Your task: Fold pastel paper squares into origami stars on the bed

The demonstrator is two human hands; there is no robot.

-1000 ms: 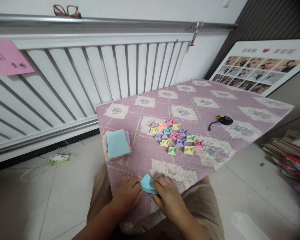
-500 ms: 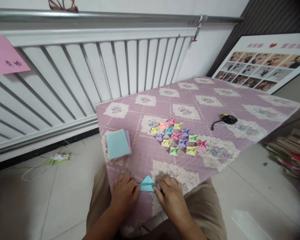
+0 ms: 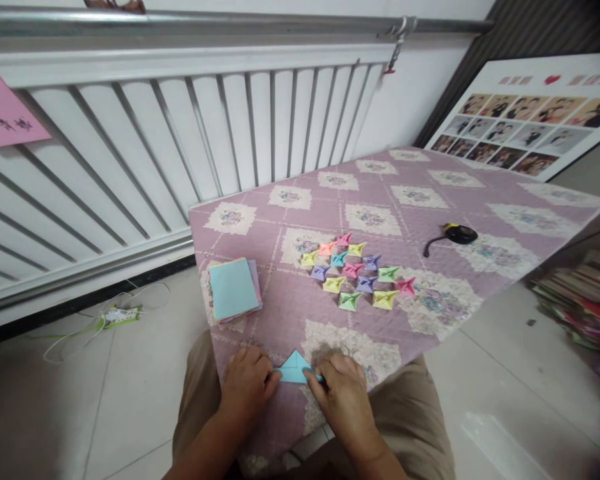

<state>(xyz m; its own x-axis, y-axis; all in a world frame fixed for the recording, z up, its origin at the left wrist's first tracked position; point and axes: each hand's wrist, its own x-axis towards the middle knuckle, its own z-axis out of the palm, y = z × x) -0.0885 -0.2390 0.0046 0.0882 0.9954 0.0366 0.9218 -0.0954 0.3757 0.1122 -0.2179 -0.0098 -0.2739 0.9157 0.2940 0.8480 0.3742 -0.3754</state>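
Note:
A light-blue folded paper (image 3: 294,373) lies at the near edge of the table, with a pointed top and a flat strip along its base. My left hand (image 3: 249,379) grips its left end, the fingers bent and the thumb on the strip. On the other end, my right hand (image 3: 341,387) is closed with its thumb pressed on the paper. Both ends are partly hidden under the fingers. Beyond my hands, several small folded paper boats (image 3: 353,270) stand in slanting rows in pink, yellow, purple, green, blue and orange.
A stack of square coloured paper (image 3: 234,290) lies at the table's left edge. Farther right is a black tape-measure-like object (image 3: 460,234) with a strap. A flowered cloth (image 3: 290,227) covers the table. Behind it runs a white radiator (image 3: 180,133); a photo board (image 3: 525,127) leans at right.
The head view has shifted slightly. Both hands keep their hold on the light-blue paper, whose lower strip now looks flatter, with hardly any other movement.

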